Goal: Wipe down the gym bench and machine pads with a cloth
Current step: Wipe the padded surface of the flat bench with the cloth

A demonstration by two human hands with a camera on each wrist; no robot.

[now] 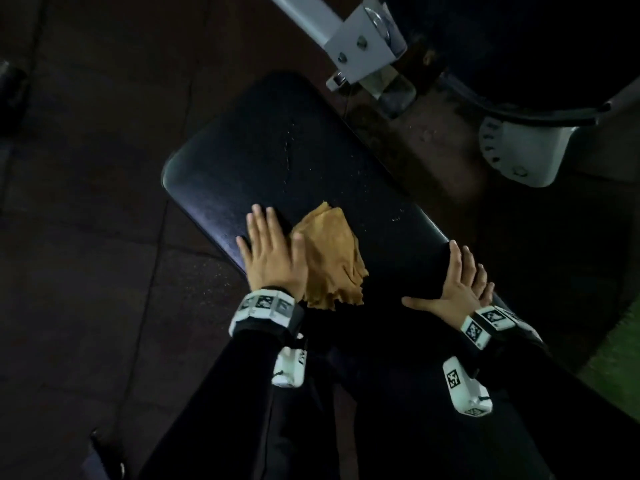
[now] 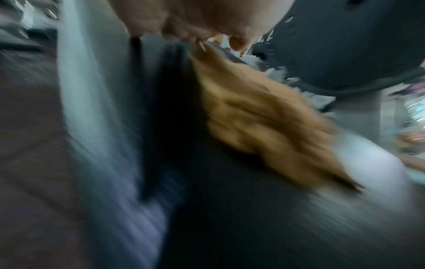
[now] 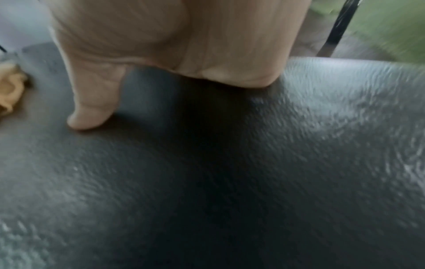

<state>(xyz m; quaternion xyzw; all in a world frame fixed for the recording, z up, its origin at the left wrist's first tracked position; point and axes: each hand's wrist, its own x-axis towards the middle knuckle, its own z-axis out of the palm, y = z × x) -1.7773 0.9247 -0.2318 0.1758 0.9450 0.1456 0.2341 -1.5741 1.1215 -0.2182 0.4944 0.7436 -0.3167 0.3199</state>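
Lying crumpled, tan cloth (image 1: 330, 258) is seen on black padded vinyl bench (image 1: 263, 150) | left hand (image 1: 273, 252) is laid flat, fingers straight, beside it | right hand (image 1: 457, 285) is spread flat on bench edge

Bench pad (image 1: 311, 161): set diagonally, from upper left to lower right in the head view.
Cloth (image 1: 332, 258): laid on the pad, between the two hands.
Left hand (image 1: 273, 254): placed flat on the pad, touching the cloth's left edge.
Right hand (image 1: 457, 289): rested at the pad's right edge, apart from the cloth.
Machine frame (image 1: 363, 43): positioned beyond the pad, upper right.
Floor (image 1: 86, 202): seen left of the pad.
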